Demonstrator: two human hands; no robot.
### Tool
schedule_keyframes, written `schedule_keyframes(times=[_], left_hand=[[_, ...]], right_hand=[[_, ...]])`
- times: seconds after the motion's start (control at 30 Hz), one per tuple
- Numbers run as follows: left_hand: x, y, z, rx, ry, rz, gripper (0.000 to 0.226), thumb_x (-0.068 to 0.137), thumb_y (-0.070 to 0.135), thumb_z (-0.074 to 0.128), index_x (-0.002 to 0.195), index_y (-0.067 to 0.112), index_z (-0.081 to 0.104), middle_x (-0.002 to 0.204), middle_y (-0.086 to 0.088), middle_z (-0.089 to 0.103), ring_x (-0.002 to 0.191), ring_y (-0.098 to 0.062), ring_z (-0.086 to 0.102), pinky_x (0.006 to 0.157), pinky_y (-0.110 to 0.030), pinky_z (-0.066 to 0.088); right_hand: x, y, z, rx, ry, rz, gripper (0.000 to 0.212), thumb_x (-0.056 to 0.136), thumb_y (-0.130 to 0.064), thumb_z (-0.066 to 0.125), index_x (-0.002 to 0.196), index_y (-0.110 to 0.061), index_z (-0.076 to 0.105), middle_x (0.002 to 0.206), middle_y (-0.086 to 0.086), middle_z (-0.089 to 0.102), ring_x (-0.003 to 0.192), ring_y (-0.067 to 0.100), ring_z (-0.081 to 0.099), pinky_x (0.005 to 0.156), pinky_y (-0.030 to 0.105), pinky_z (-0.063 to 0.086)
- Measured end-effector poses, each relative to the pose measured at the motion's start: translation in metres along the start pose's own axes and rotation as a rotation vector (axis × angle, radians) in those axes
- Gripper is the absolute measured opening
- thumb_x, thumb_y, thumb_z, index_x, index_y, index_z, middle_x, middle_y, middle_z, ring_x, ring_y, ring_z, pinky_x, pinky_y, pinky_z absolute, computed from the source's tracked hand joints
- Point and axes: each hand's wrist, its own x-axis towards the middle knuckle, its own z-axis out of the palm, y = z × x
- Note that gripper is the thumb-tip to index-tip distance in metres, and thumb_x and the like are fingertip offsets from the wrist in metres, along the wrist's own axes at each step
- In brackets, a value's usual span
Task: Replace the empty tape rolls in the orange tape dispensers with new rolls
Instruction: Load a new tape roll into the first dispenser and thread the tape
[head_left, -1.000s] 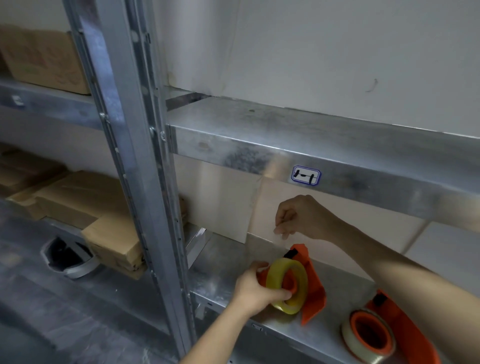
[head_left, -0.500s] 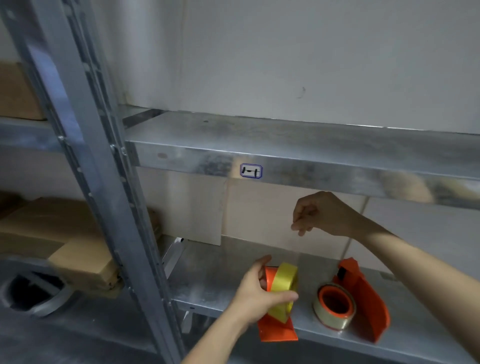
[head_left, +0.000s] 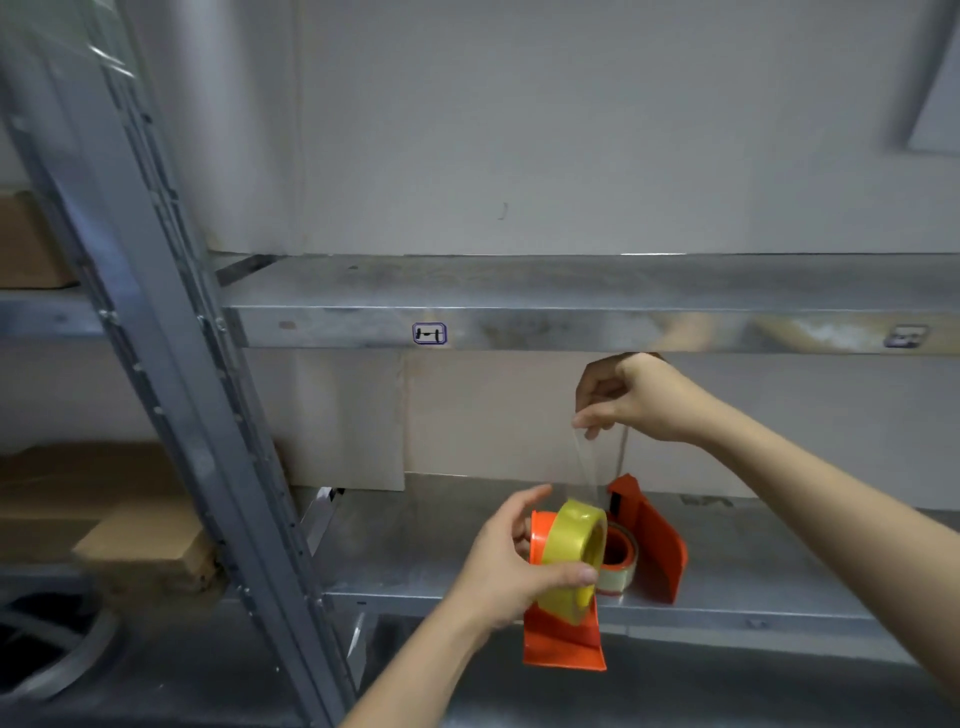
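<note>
An orange plastic tape dispenser (head_left: 563, 642) carrying a full yellowish roll of clear tape (head_left: 574, 558) is held in the left hand (head_left: 511, 564), in front of the front edge of the lower galvanised metal shelf (head_left: 415, 551). The grip of that hand is closed on the dispenser and roll: the thumb is laid across the roll's outer face, and the fingers are wrapped behind the orange body. The roll is seen nearly edge-on, and the flat lower part of the dispenser hangs below the hand.

A transparent strip of tape (head_left: 592, 467) is stretched upward from the top of the roll to the right hand (head_left: 631, 397), which is raised just under the upper metal shelf (head_left: 571, 291). The strip's free end is pinched between the thumb and fingertips of that hand.

A second orange plastic tape dispenser (head_left: 652, 540) stands upright on the lower shelf, just behind and to the right of the held one, with a pale, thin roll on an orange core (head_left: 618, 566) mounted on it. A small blue-bordered label (head_left: 429, 333) is stuck on the front lip of the upper shelf. Brown cardboard boxes (head_left: 104, 519) are stacked to the left, beyond the slanted grey metal upright (head_left: 156, 364).
</note>
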Motion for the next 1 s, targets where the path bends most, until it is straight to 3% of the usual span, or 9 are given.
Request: schedule_keyframes(times=[0.07, 0.2, 0.33, 0.4, 0.53, 0.67, 0.77, 0.87, 1.0], left_hand=[[-0.012, 0.004, 0.012, -0.02, 0.0, -0.043, 0.094, 0.063, 0.015, 0.089, 0.14, 0.03, 0.037, 0.12, 0.008, 0.059, 0.094, 0.006, 0.063, 0.071, -0.007, 0.052], [-0.036, 0.004, 0.048, -0.053, 0.025, -0.097, 0.104, 0.054, 0.024, 0.093, 0.141, 0.031, 0.037, 0.13, 0.0, 0.057, 0.11, -0.012, 0.062, 0.091, -0.027, 0.055], [-0.068, 0.015, 0.1, -0.048, 0.083, -0.049, 0.081, 0.063, 0.023, 0.088, 0.13, 0.037, 0.045, 0.118, 0.019, 0.055, 0.099, 0.002, 0.058, 0.085, -0.019, 0.052], [-0.083, 0.022, 0.124, -0.045, 0.111, -0.022, 0.069, 0.061, 0.025, 0.08, 0.122, 0.035, 0.051, 0.111, 0.01, 0.063, 0.09, 0.0, 0.062, 0.081, -0.019, 0.053], [-0.111, 0.032, 0.164, 0.055, 0.149, 0.012, 0.046, 0.059, 0.039, 0.061, 0.105, 0.032, 0.058, 0.094, 0.006, 0.068, 0.085, -0.015, 0.064, 0.084, -0.039, 0.055], [-0.133, 0.046, 0.187, 0.108, 0.201, 0.039, 0.051, 0.053, 0.047, 0.056, 0.103, 0.035, 0.055, 0.093, 0.007, 0.067, 0.083, -0.013, 0.063, 0.08, -0.032, 0.054], [-0.144, 0.05, 0.191, 0.06, 0.238, 0.065, 0.059, 0.056, 0.039, 0.062, 0.114, 0.039, 0.053, 0.101, 0.004, 0.068, 0.089, -0.015, 0.067, 0.086, -0.036, 0.056], [-0.153, 0.05, 0.192, -0.009, 0.235, 0.118, 0.061, 0.066, 0.022, 0.07, 0.121, 0.04, 0.053, 0.107, 0.001, 0.069, 0.094, -0.019, 0.068, 0.09, -0.037, 0.055], [-0.16, 0.049, 0.186, -0.177, 0.194, 0.118, 0.062, 0.055, 0.023, 0.085, 0.113, 0.026, 0.062, 0.102, -0.007, 0.072, 0.09, -0.021, 0.07, 0.08, -0.031, 0.057]], right_hand=[[-0.015, -0.001, -0.002, -0.019, 0.01, -0.045, 0.013, 0.074, -0.009, 0.077, 0.072, -0.005, 0.065, 0.069, 0.012, 0.073, 0.065, 0.016, 0.072, 0.064, 0.027, 0.056], [-0.051, 0.009, -0.012, -0.027, 0.02, -0.09, 0.016, 0.075, -0.008, 0.076, 0.071, -0.004, 0.062, 0.066, 0.012, 0.072, 0.063, 0.015, 0.071, 0.066, 0.032, 0.056], [-0.098, 0.019, -0.031, -0.04, 0.013, -0.11, 0.016, 0.074, -0.007, 0.077, 0.069, -0.005, 0.062, 0.064, 0.011, 0.072, 0.062, 0.015, 0.071, 0.061, 0.025, 0.056], [-0.122, 0.026, -0.041, -0.032, 0.012, -0.125, 0.017, 0.073, -0.006, 0.077, 0.066, -0.007, 0.062, 0.062, 0.01, 0.071, 0.06, 0.016, 0.07, 0.059, 0.024, 0.054], [-0.162, 0.029, -0.057, -0.005, 0.0, -0.14, 0.019, 0.07, -0.009, 0.08, 0.063, -0.011, 0.062, 0.059, 0.006, 0.07, 0.063, 0.027, 0.07, 0.062, 0.035, 0.056], [-0.192, 0.021, -0.068, 0.037, -0.029, -0.155, 0.021, 0.069, -0.009, 0.08, 0.062, -0.013, 0.061, 0.055, -0.001, 0.068, 0.06, 0.021, 0.068, 0.062, 0.032, 0.055], [-0.205, 0.018, -0.076, 0.057, -0.006, -0.162, 0.021, 0.069, -0.009, 0.081, 0.062, -0.013, 0.061, 0.059, 0.005, 0.07, 0.064, 0.03, 0.07, 0.064, 0.037, 0.055], [-0.213, 0.016, -0.083, 0.07, 0.008, -0.164, 0.018, 0.07, -0.007, 0.08, 0.064, -0.009, 0.062, 0.06, 0.008, 0.07, 0.061, 0.025, 0.068, 0.062, 0.033, 0.055], [-0.22, 0.013, -0.086, 0.081, 0.013, -0.159, 0.016, 0.072, -0.003, 0.078, 0.067, -0.005, 0.063, 0.058, 0.004, 0.07, 0.06, 0.022, 0.069, 0.06, 0.029, 0.056]])
